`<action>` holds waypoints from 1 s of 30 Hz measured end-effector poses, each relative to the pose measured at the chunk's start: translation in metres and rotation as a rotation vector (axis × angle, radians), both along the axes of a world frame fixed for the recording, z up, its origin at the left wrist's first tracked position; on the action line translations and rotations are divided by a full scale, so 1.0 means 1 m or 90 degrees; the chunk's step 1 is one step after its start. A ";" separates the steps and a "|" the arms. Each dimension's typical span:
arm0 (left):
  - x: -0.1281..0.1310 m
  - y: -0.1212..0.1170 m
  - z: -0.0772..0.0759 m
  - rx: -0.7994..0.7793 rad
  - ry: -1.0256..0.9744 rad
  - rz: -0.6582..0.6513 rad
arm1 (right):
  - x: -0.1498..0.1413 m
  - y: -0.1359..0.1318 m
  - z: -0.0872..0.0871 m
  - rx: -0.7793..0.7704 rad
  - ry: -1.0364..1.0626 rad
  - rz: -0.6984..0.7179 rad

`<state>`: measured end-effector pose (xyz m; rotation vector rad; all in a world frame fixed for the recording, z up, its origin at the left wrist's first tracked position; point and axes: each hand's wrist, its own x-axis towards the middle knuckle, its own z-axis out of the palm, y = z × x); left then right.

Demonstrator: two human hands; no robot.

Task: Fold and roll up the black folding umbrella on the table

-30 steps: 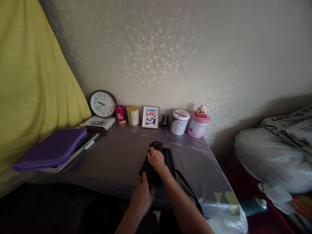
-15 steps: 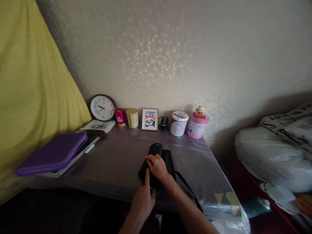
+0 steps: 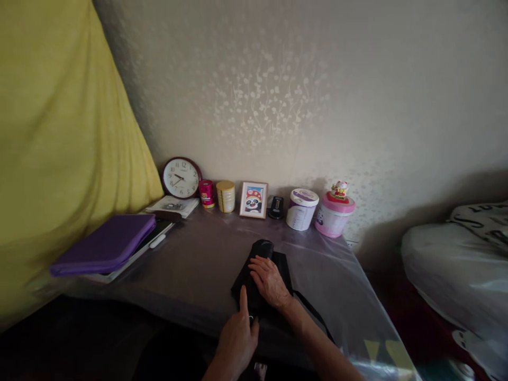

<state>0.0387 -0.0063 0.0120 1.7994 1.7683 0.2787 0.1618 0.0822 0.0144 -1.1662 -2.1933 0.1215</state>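
Observation:
A black folding umbrella (image 3: 260,248), closed with loose folds of dark fabric at its sides, lies on the table pointing away from me. My left hand (image 3: 238,336) is at its near end, fingers curled around what looks like the handle and the index finger stretched forward along the fabric. A ring shows on that hand. Across the middle of the umbrella lies my right hand (image 3: 270,280), its fingers extended flat on the cloth. A dark strap (image 3: 313,312) trails to the right, partly behind my right forearm.
Along the wall stand a clock (image 3: 181,178), a pink can (image 3: 206,194), a yellow container (image 3: 226,197), a framed panda picture (image 3: 253,200), a small black device (image 3: 277,207) and two tubs, white-purple (image 3: 302,210) and pink (image 3: 334,214). A purple folder (image 3: 105,244) lies left.
My right hand's bent fingers have straightened and now lie flat over the umbrella. My left hand stays at the near end. The camera view has shifted slightly left.

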 end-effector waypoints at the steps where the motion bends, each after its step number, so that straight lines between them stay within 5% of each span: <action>1: 0.000 0.000 0.000 -0.005 -0.002 0.005 | 0.001 0.009 -0.001 0.000 -0.002 -0.012; 8: 0.000 0.001 -0.003 -0.009 -0.055 0.021 | 0.008 0.055 -0.009 -0.036 -0.021 -0.097; 30: -0.001 0.001 -0.004 -0.002 -0.085 0.022 | 0.009 0.088 -0.015 -0.128 -0.069 -0.192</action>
